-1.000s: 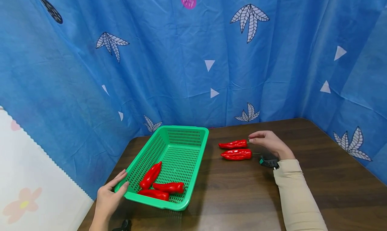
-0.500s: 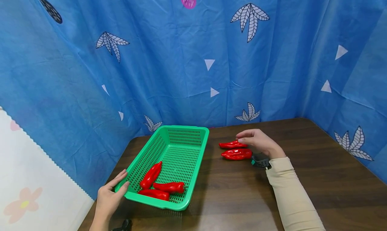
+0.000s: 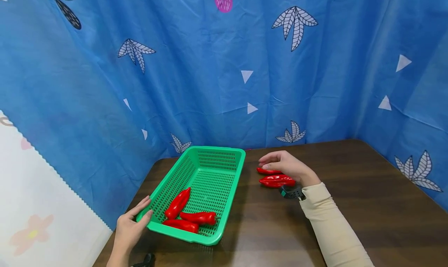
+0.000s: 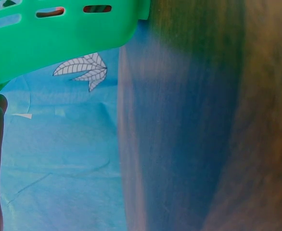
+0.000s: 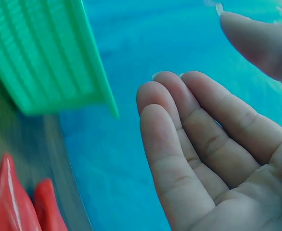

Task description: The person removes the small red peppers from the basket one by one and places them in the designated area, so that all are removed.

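Note:
My left hand (image 3: 130, 227) holds the near left corner of a green plastic basket (image 3: 233, 193), with its thumb by the near rim and its fingers along the left side. Three red peppers, (image 3: 177, 205) among them, lie in the basket's near end. To the right of the basket, two more red peppers rest on the table: the nearer pepper (image 3: 274, 180) and the farther pepper (image 3: 265, 171), partly hidden by my right hand (image 3: 288, 166). That hand hovers over them, holding nothing. In the right wrist view its fingers are slightly bent, the thumb apart, with both pepper tips (image 5: 8, 202) at lower left.
A dark wooden table (image 3: 266, 228) carries everything. Blue patterned curtain (image 3: 210, 84) hangs behind it and on the right side. At the left is a white cloth (image 3: 42, 205) with flower prints. A dark strap or band (image 3: 145, 260) sits near my left wrist.
My right hand has moved left over the two table peppers, covering more of the farther one. My left hand stays on the basket corner. The head view has shifted slightly.

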Demonstrator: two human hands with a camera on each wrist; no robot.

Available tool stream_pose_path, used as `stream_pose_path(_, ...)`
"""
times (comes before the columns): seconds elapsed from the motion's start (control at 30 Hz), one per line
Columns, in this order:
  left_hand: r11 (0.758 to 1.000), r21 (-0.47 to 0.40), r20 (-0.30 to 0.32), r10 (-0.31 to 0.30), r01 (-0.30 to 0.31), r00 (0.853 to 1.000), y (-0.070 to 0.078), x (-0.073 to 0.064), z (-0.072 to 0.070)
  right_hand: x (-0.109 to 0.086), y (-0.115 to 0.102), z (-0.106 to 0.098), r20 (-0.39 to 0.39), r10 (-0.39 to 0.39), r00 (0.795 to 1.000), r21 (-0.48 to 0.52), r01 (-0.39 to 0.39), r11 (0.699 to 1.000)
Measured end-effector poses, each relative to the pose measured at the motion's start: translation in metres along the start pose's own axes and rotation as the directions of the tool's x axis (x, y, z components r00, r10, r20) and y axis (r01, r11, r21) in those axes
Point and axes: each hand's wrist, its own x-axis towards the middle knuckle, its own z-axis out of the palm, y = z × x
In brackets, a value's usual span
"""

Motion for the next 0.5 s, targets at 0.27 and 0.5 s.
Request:
stream_pose_path(0.27, 1.000, -0.020, -0.004, -0.006, 0.006, 1.000, 0.001, 0.000, 0.001, 0.023, -0.016, 0.024, 0.155, -0.067, 0.986, -0.037, 0.073, 0.997)
stream_pose_path(0.5, 0.999, -0.041, 0.001, -0.008, 0.008, 1.000, 0.000, 0.000, 0.001, 0.042, -0.041, 0.039, 0.308, -0.124, 0.943, -0.042, 0.143, 0.989)
